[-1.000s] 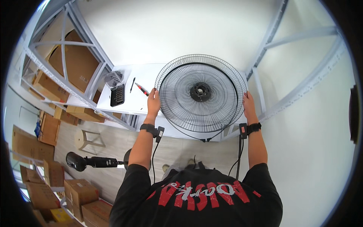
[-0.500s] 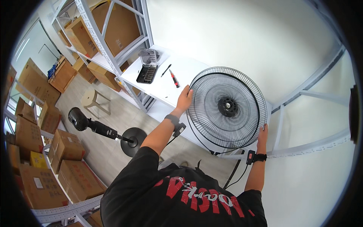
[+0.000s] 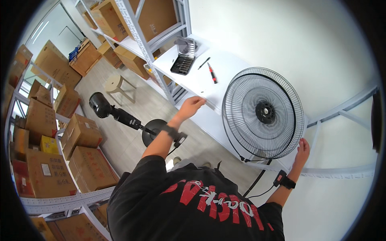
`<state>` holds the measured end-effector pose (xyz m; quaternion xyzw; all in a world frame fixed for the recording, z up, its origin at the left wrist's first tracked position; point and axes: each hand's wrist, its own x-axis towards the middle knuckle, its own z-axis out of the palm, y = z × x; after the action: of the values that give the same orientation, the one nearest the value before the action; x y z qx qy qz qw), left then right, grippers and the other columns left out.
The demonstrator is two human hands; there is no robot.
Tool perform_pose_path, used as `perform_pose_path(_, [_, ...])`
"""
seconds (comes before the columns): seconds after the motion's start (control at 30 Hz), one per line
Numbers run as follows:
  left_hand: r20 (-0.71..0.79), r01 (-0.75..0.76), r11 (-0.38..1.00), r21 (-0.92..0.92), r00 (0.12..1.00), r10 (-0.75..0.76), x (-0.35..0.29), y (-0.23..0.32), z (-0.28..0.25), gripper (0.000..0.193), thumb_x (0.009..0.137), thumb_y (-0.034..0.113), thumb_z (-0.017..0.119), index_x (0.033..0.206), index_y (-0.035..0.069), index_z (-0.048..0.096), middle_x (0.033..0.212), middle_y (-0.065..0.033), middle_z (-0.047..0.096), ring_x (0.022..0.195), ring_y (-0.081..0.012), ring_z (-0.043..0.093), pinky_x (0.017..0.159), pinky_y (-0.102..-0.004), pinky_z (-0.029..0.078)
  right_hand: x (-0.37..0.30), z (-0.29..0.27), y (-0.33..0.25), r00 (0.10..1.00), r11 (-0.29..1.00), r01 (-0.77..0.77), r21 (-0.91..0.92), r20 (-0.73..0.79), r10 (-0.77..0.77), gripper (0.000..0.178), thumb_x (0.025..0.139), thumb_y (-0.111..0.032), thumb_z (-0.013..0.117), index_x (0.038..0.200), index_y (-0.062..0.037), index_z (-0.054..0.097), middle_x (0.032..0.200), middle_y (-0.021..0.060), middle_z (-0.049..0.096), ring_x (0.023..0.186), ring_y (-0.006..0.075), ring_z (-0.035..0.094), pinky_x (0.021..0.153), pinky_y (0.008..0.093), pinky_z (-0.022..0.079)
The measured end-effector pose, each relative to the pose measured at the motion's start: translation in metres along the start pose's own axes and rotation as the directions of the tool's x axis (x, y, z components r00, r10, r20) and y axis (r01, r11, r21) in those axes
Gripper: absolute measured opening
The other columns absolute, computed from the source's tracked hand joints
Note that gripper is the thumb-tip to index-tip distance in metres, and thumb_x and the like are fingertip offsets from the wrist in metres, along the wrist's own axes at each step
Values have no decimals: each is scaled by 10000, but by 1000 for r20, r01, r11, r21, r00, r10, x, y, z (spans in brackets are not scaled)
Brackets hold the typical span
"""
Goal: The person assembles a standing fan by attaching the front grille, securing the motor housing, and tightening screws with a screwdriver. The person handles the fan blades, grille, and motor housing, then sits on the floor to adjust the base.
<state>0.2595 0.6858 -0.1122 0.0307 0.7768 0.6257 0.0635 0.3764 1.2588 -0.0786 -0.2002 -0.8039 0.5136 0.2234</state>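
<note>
One round black wire fan grille [image 3: 261,114] rests on a smooth white board [image 3: 226,75], which apparently bears its full weight. Left of the grille, apart from it, the empty left hand [image 3: 191,107] hangs with fingers bunched loosely together. Just beside the grille, at its lower right, the right hand [image 3: 302,151] holds its fingers close together; whether they touch it, I cannot tell. Up and left of the grille, a slim red-and-black screwdriver [image 3: 212,74] and an open black plastic bit case [image 3: 183,65] lie, seemingly kept within reach. Fine wires [image 3: 248,100] radiate from the grille's dark, disc-shaped hub [image 3: 265,113].
</note>
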Motion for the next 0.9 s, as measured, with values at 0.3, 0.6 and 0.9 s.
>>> perform_pose_path(0.3, [-462, 295, 948, -121, 829, -317, -207, -76, -181, 199, 915, 199, 642, 800, 39, 618, 807, 18, 646, 706, -65, 526, 657, -239, 433, -104, 121, -175, 781, 943, 258, 211, 529, -332, 149, 953, -7, 526, 1011, 38, 656, 997, 91, 665, 951, 170, 626, 899, 288, 486])
perform_pose_path(0.6, [-693, 190, 957, -219, 660, -289, -390, -189, -340, 310, 925, 271, 656, 718, 61, 561, 750, -12, 632, 704, -79, 543, 655, -247, 432, -268, 348, -305, 290, 885, 356, 301, 864, -411, 203, 925, -8, 565, 1111, 28, 638, 1073, 94, 668, 997, 168, 622, 893, 284, 488])
perform_pose_path(0.9, [-672, 295, 880, -372, 569, -475, -522, -214, -470, 294, 970, 324, 608, 810, 78, 587, 897, -30, 667, 893, -119, 616, 794, -285, 483, -457, 575, -423, 126, 769, 516, 377, 855, -504, 398, 844, -183, 725, 1204, -53, 617, 1101, 88, 632, 940, 203, 639, 811, 317, 519])
